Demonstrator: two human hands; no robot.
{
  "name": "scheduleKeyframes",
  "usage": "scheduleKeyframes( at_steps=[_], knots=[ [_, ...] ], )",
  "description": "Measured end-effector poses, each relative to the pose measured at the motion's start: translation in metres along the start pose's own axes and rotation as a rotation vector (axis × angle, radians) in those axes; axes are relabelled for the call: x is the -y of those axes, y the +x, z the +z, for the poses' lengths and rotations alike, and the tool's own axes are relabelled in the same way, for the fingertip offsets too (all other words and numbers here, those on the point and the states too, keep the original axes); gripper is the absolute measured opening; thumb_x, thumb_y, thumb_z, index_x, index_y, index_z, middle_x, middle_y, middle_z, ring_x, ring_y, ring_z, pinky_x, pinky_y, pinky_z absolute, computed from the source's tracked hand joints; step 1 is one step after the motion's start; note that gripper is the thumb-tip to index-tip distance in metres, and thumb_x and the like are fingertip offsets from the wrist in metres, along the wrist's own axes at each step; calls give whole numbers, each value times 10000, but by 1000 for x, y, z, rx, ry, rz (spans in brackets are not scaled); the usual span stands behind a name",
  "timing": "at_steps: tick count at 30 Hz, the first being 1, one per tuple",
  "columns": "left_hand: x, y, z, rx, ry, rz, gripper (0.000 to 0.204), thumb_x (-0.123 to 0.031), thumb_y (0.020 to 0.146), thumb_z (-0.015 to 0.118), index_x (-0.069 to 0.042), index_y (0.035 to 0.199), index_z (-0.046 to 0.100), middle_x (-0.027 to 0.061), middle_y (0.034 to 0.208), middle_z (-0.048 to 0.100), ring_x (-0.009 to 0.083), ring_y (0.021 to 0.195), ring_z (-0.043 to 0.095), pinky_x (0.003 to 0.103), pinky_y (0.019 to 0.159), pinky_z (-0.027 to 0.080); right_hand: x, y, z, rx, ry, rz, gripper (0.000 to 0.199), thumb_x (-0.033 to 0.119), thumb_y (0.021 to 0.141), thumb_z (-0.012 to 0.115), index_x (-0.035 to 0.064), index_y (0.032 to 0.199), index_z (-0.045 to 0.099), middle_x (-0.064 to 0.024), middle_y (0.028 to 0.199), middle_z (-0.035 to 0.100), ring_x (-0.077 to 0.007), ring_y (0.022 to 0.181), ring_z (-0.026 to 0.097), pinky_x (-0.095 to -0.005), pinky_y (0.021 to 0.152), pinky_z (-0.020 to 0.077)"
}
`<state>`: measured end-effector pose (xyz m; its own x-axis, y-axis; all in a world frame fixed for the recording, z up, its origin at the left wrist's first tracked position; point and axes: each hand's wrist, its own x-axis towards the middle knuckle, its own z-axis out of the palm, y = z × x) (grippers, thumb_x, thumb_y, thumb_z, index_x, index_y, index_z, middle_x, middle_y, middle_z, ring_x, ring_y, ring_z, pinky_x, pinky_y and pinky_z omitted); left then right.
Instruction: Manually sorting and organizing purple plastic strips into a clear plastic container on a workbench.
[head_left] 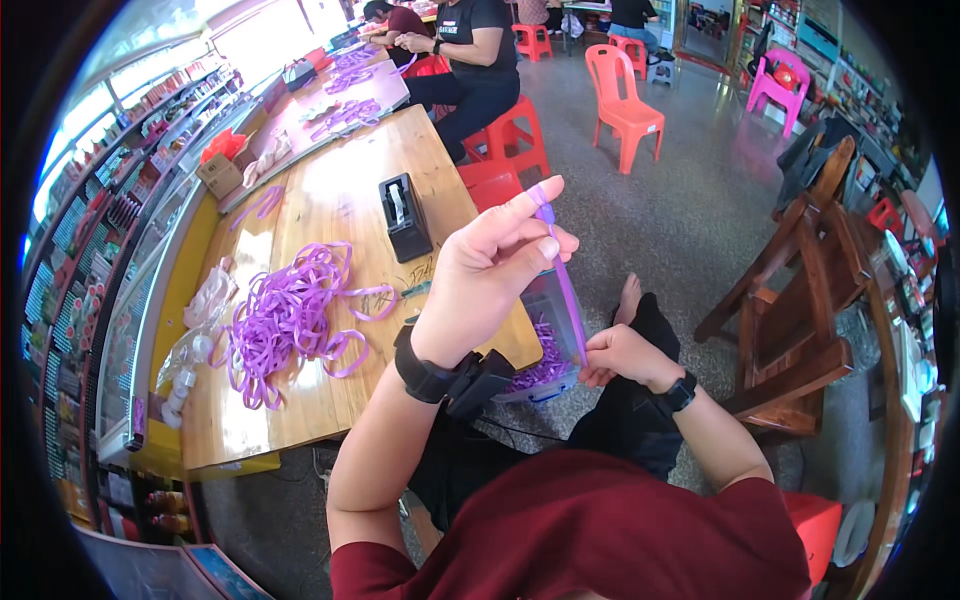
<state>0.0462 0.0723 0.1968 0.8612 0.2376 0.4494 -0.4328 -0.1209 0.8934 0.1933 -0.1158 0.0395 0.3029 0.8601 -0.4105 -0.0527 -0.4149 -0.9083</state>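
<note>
A strip of purple ribbon point(568, 290) runs taut between my two hands. My left hand point(480, 265) is raised above the table's right edge, with the ribbon passing round its outstretched index finger and the other fingers curled in. Lower and to the right, my right hand point(625, 357) pinches the ribbon's lower part between thumb and fingers. Beneath the strip stands a translucent bin point(566, 380) holding many short purple pieces. On the table to the left lies a loose, tangled heap of purple ribbon point(285, 315).
A black tape dispenser point(404, 222) stands on the wooden table point(385, 150). Clear plastic wrapping point(185, 355) lies at its left edge. A wooden chair point(790, 290) stands to the right, an orange plastic chair point(622, 105) ahead. Two people point(475, 55) sit farther along the tables.
</note>
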Motion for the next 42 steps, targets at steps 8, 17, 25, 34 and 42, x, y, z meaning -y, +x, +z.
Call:
scheduleKeyframes(
  at_steps=[8,17,25,34,42],
  knots=[
    [13,-1,4,-35,47,-131,507,2,908,667,-39,1394,529,36,902,717,59,844,630,235,795,508,-19,-5,4,-16,24,44,225,178,933,607,-22,1004,681,-95,852,727,-134,697,694,-250,647,563],
    [32,-2,25,126,76,-266,542,1,893,679,-49,1406,513,37,853,712,53,796,617,239,752,507,7,2,-13,-309,136,-619,539,161,893,741,57,1375,522,-71,1138,656,-71,849,612,-235,801,513],
    [50,-9,32,293,79,-397,528,-9,913,671,-38,1412,502,62,859,710,84,764,635,241,718,512,67,-9,-8,-383,-108,-798,483,-64,867,644,61,1329,586,-61,1157,663,-43,780,595,-201,709,496],
    [73,-19,20,158,195,-466,234,-33,903,680,17,1130,653,67,834,714,85,741,643,247,682,522,53,19,-13,-474,138,-678,201,89,948,649,45,1132,717,-22,917,729,-32,659,588,-179,604,498],
    [83,-7,16,159,327,-530,121,-84,918,675,36,927,669,79,807,728,81,706,651,244,627,520,54,29,-20,-534,31,-640,191,19,940,620,14,1105,718,-44,916,734,-42,643,588,-189,583,490]
  ],
)
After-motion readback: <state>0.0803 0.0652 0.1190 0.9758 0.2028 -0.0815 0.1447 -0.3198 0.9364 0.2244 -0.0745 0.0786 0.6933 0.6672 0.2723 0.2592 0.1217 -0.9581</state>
